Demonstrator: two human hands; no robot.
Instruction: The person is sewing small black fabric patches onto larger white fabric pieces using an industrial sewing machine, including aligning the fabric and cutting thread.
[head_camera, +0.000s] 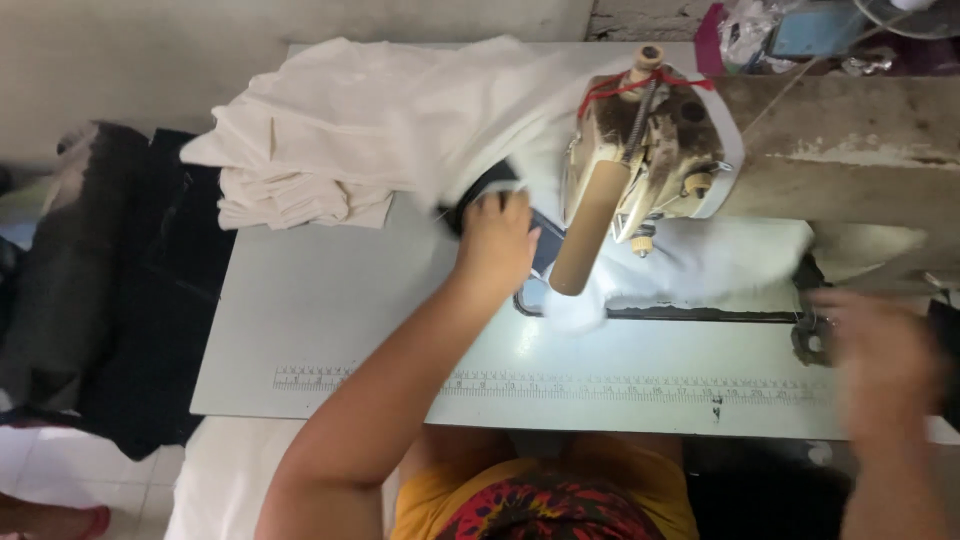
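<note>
My left hand (495, 243) reaches across the pale sewing table (330, 320) and grips the edge of a white cloth (440, 120) with a dark piece just beside the sewing machine (640, 150). The cloth runs from a folded stack at the table's far left toward the machine's needle area. My right hand (880, 360) is blurred at the table's right edge, close to a dark metal fitting (812, 340); whether it holds anything cannot be told. More white fabric (700, 265) lies under the machine arm.
A printed ruler strip (560, 383) runs along the table's near edge. Dark garments (130, 290) hang off to the left. Red thread is wound on the machine's top. A worn concrete ledge (850, 130) and clutter sit at the back right.
</note>
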